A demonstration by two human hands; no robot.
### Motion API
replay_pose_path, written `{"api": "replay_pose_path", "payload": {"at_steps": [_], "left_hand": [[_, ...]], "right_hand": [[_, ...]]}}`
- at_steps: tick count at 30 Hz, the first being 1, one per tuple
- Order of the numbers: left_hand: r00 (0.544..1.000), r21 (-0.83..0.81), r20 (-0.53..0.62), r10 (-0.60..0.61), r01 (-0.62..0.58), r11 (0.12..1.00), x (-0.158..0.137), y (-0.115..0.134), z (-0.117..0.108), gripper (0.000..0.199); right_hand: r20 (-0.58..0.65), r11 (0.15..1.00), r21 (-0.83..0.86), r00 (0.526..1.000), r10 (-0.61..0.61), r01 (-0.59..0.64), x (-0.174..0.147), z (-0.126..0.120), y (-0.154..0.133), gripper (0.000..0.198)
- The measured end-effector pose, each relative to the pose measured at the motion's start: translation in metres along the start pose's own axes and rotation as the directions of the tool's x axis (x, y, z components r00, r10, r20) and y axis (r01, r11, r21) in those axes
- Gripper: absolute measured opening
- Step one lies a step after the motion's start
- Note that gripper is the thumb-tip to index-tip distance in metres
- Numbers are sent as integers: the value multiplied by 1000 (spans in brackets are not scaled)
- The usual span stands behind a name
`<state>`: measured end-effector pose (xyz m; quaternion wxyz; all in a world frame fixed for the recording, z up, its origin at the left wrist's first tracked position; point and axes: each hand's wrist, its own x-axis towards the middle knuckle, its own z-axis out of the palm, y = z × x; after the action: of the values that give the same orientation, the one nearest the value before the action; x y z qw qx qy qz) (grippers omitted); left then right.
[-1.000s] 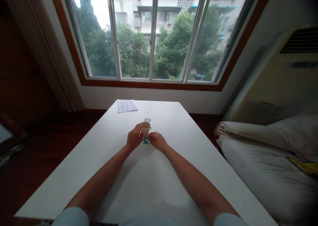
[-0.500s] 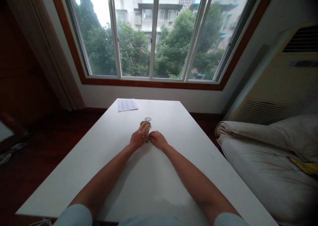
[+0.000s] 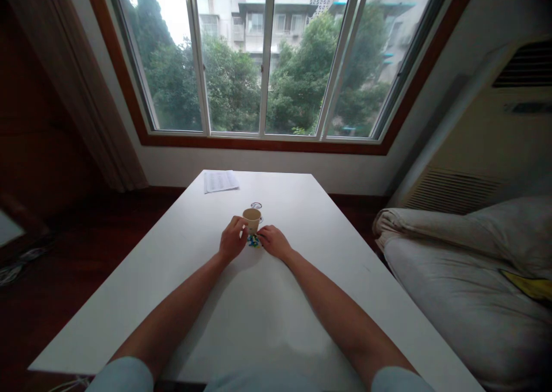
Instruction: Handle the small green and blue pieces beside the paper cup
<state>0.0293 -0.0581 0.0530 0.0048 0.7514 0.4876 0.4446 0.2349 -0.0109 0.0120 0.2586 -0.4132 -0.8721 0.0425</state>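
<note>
A tan paper cup (image 3: 252,218) stands upright on the white table (image 3: 345,300), its open mouth facing up. At the cup's left side is my left hand (image 3: 233,239), fingers bent and apart, with the tips at or touching its wall. Just in front of the cup lie several small blue, green and yellow pieces (image 3: 253,241), too small to name. My right hand (image 3: 275,242) rests to their right, fingertips pinched together beside the cup's base. Whatever those fingertips hold is too small to make out. Behind the cup, a thin dark-rimmed loop (image 3: 256,206) is partly hidden.
Printed paper sheets (image 3: 221,181) lie at the table's far left corner. To the right stands a bed or sofa with pale covers (image 3: 431,288). A wide window (image 3: 267,64) fills the wall beyond, with a curtain (image 3: 86,93) at left.
My left hand has moved off the cup's mouth to its left side, so the rim and inside now show. More of the coloured pieces are visible. My right hand has barely moved.
</note>
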Motion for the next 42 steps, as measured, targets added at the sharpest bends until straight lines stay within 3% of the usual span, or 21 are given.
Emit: {"api": "replay_pose_path", "payload": {"at_steps": [4,10,16,21,24,28,34,42], "left_hand": [[987,65,-1,-162,161,985,-2,-13,11,18],[934,222,210,-288,242,945,-4,-29,21,21],[929,239,290,-230,162,957,-5,-28,20,28],[926,186,344,-158,98,978,-5,-26,18,27],[924,152,363,-123,72,986,-5,-23,18,27],[921,119,379,-90,48,992,-6,-19,19,27],[926,76,374,-50,23,997,-7,-21,22,27],[929,38,370,-30,17,999,-6,-22,20,26]], "right_hand": [[6,998,52,999,-34,34,0,-2,-3,23],[-13,983,154,995,-96,97,-1,-2,-5,20],[-102,982,187,995,19,1,0,2,-1,20],[-93,977,32,973,211,-209,-1,-4,7,17],[-63,959,-90,963,263,-268,-3,-8,8,20],[-33,961,-170,976,216,-219,-4,-7,0,24],[-3,971,-140,980,197,-196,-3,-3,-8,18],[39,987,-24,986,162,-161,-2,-15,20,25]]}}
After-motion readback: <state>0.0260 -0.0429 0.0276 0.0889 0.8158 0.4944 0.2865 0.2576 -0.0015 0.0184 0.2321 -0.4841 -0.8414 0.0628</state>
